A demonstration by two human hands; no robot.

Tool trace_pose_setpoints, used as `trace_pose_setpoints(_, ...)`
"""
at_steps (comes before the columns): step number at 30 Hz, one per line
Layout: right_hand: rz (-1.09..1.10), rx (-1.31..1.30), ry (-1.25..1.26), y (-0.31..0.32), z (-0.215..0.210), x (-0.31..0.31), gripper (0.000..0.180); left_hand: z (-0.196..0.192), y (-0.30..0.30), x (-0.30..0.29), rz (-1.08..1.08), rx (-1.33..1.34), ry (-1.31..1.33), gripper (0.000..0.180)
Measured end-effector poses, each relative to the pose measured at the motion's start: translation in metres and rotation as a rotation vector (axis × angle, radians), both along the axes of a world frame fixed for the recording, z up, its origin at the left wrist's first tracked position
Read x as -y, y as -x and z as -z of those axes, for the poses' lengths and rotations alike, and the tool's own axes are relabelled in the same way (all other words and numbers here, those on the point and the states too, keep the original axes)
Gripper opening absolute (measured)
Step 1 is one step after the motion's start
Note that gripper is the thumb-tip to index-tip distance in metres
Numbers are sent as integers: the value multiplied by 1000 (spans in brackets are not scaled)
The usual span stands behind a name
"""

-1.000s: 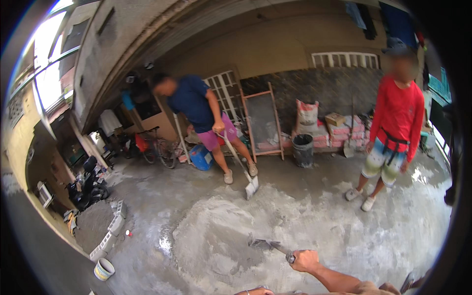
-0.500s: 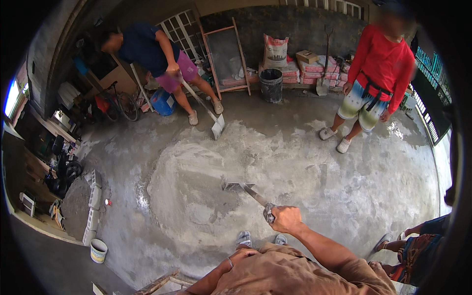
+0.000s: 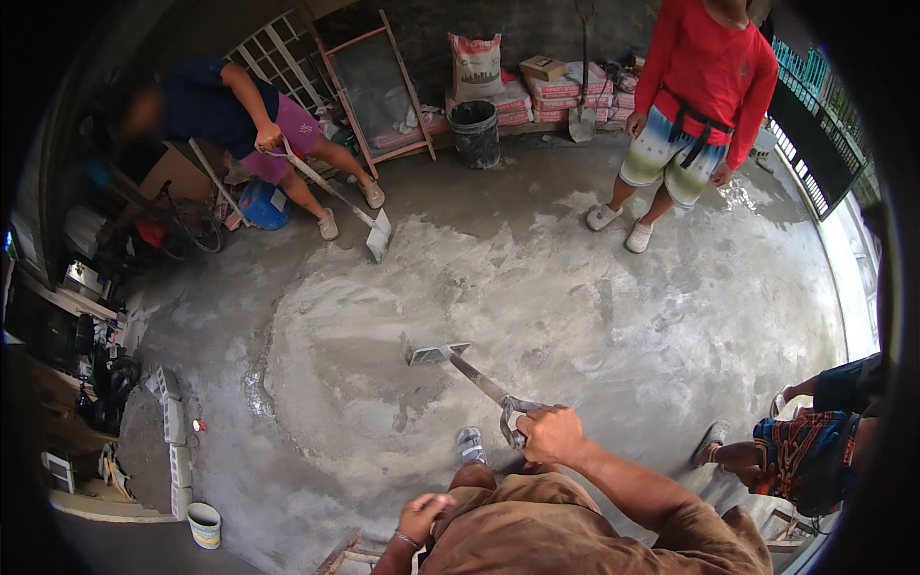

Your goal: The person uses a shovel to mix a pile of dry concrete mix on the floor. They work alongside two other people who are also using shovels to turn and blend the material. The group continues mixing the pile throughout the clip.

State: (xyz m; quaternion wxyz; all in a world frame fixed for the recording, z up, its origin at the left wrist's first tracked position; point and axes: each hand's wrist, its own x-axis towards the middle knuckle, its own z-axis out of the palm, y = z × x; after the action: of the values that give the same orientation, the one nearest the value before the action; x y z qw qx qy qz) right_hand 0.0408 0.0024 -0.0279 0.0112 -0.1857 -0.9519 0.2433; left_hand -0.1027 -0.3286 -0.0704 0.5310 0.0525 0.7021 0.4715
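Observation:
My right hand (image 3: 554, 436) is closed around the grip of a shovel (image 3: 482, 380), its shaft running forward and left. The blade rests on the wet grey concrete mix (image 3: 359, 383) spread over the floor. Beside my waist is my left hand (image 3: 422, 517), empty, with its fingers loosely bent and partly blurred; a bracelet circles that wrist. At the far left a co-worker in purple shorts (image 3: 293, 126) leans over, holding another shovel (image 3: 377, 235) with its blade down at the edge of the mix.
A person in a red top (image 3: 714, 77) stands at the far right, and another in patterned shorts (image 3: 800, 450) is near right. Cement bags (image 3: 476, 65), a black bucket (image 3: 475, 139) and a framed screen (image 3: 381, 91) line the back. Hollow blocks (image 3: 174, 422) and a pail (image 3: 204, 525) are left.
My view has shifted right. My left hand has come away from my waist slightly, and one of my feet has stepped forward. My right hand still holds the shovel.

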Motion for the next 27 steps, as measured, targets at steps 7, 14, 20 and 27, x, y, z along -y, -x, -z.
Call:
trace_pose_setpoints(7,5,66,-54,49,-32,-8,22,104,18,117,-194,223,458,26)
trace_pose_setpoints(14,-3,170,-16,96,-59,-23,27,138,21,37,-64,193,314,25)
trace_pose_setpoints(20,-19,222,-17,105,-61,-19,28,115,21,-38,42,123,128,24)
trace_pose_setpoints(27,-37,238,17,96,-64,-8,32,101,8,-88,118,86,17,22)
